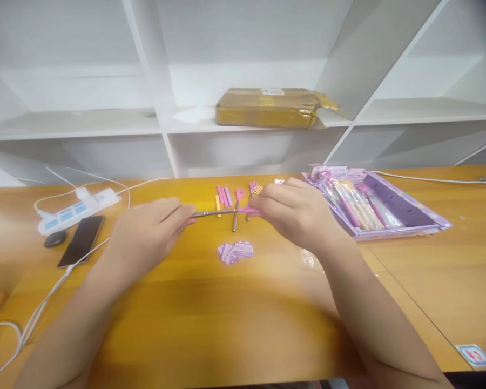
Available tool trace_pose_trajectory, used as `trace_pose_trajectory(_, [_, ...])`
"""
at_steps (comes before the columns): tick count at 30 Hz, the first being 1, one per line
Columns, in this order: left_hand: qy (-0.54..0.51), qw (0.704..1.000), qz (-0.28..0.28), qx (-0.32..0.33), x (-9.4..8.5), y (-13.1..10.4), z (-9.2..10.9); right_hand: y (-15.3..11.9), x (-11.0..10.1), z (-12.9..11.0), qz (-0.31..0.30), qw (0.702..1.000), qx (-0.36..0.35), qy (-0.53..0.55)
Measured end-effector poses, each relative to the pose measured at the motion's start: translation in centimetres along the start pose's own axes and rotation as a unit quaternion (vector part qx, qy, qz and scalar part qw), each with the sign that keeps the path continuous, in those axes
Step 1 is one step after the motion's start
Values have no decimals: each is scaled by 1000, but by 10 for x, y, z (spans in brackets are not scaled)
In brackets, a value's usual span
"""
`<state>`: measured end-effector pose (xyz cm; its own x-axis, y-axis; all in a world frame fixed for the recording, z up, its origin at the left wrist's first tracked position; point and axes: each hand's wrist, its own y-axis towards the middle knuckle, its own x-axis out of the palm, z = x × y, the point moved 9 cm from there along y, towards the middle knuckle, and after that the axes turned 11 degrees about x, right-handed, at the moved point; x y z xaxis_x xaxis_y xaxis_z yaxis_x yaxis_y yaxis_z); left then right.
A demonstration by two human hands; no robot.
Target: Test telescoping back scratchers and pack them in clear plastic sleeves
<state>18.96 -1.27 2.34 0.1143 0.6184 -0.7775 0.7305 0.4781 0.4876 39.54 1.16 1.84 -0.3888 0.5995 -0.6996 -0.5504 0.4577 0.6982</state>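
Observation:
A back scratcher with a thin metal rod (216,213) and a pink head is stretched level between my two hands above the table. My left hand (152,224) pinches the rod's left end. Closed around the pink head is my right hand (297,210), which hides most of it. Just behind the rod lie other back scratchers, one with a pink claw-shaped head (240,193) and one with an orange head (257,190). Pink and purple sleeves (227,196) and an orange sleeve (217,205) lie beside them. Nearer to me is a loose pile of small purple cards (235,252).
A purple display box (405,233) with wrapped back scratchers stands at the right. On the left are a white power strip (81,209), a phone (81,240), a dark mouse (55,239) and white cables. A taped carton (267,108) sits on the shelf behind.

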Motion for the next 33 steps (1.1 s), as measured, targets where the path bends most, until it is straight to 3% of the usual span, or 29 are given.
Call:
trace_pose_trajectory(4, [31, 998, -24, -44, 2, -5, -23, -3, -2, 38, 16, 999, 42, 4])
trace_pose_trajectory(9, [37, 991, -64, -113, 8, -25, -75, -21, -2, 114, 37, 992, 121, -21])
trace_pose_trajectory(13, [36, 986, -80, -143, 9, -41, -115, -53, -14, 184, 75, 969, 228, -62])
trace_pose_trajectory(16, [14, 986, -83, -143, 10, -44, -123, -74, -26, 220, 90, 942, 312, -87])
trace_pose_trajectory(18, [1, 986, -88, -141, 11, -43, -121, -82, -33, 231, 101, 928, 344, -102])
trace_pose_trajectory(22, [24, 984, -80, -155, 5, -50, -125, -89, -42, 239, 135, 925, 341, -102])
trace_pose_trajectory(25, [38, 984, -64, -161, 1, -58, -137, -107, -47, 264, 158, 896, 395, -127])
trace_pose_trajectory(29, [3, 986, -87, -144, 16, -57, -142, -130, -42, 290, 139, 867, 461, -130])
trace_pose_trajectory(33, [9, 980, -91, -174, 18, -54, -140, -129, -31, 284, 116, 873, 473, -26])
